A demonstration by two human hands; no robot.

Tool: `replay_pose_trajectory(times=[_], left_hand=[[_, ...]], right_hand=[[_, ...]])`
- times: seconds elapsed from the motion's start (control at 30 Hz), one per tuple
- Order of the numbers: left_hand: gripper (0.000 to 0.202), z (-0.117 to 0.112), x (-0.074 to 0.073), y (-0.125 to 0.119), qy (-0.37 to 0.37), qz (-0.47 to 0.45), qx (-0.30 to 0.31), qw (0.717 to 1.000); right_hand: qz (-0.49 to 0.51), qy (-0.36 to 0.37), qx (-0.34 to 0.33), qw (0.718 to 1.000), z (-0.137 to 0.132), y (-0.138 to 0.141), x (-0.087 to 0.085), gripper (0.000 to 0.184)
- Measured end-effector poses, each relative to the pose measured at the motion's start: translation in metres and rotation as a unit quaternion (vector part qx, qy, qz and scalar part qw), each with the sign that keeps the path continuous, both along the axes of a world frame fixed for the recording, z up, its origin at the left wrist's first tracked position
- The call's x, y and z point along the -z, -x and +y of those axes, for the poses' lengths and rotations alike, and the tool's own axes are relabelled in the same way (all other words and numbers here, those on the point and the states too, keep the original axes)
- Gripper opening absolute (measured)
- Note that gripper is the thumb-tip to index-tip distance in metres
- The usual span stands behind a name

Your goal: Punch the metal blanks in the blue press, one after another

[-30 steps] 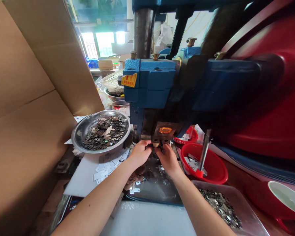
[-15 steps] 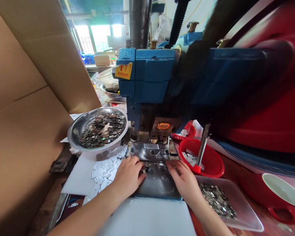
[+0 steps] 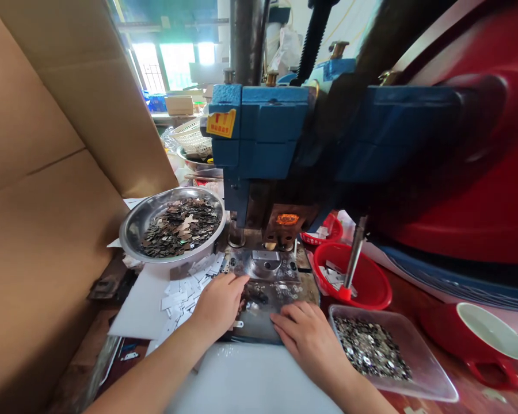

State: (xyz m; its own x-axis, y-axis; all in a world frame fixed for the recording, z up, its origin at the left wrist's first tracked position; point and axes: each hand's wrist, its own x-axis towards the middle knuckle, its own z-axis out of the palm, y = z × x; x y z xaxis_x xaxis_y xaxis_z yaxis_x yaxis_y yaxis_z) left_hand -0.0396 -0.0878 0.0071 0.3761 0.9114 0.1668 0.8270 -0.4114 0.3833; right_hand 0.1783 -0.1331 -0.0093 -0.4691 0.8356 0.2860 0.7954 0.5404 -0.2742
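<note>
My left hand is at the left edge of the dark press bed plate, its index finger reaching toward the die. A small flat metal piece with a hole pokes out from beneath this hand, whose thumb and lower fingers are mostly hidden. My right hand rests on the right of the bed plate, palm down, fingers stretched out; nothing shows in it. On the die lies a pale rectangular metal plate, below the raised punch block.
A steel basin of dark metal parts stands left, beside loose pale plates. Right are a red bowl, an upright metal rod, a clear tray of small parts and a red mug. Cardboard walls the far left.
My right hand has drawn back toward me and inward over the bed plate. My left hand has shifted slightly left, and the holed metal piece now shows under it.
</note>
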Motion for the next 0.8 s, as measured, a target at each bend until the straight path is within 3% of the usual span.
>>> replay_pose_trajectory(times=[0.23,0.37,0.57,0.8], left_hand=[[0.028,0.001,0.000,-0.001,-0.008,-0.114,0.003,0.993],[0.039,0.002,0.002,0.000,-0.002,-0.147,0.013,0.989],[0.023,0.003,0.005,0.001,-0.010,-0.189,0.004,0.982],[0.021,0.001,0.008,0.001,-0.014,-0.195,0.032,0.980]], right_hand=[[-0.002,0.062,0.014,0.998,0.002,0.004,-0.002,0.013],[-0.048,0.013,0.030,0.998,0.003,0.014,0.001,0.012],[-0.060,-0.034,0.043,0.997,0.000,0.017,0.004,0.012],[-0.036,-0.054,0.034,0.997,-0.003,0.013,0.007,0.018]])
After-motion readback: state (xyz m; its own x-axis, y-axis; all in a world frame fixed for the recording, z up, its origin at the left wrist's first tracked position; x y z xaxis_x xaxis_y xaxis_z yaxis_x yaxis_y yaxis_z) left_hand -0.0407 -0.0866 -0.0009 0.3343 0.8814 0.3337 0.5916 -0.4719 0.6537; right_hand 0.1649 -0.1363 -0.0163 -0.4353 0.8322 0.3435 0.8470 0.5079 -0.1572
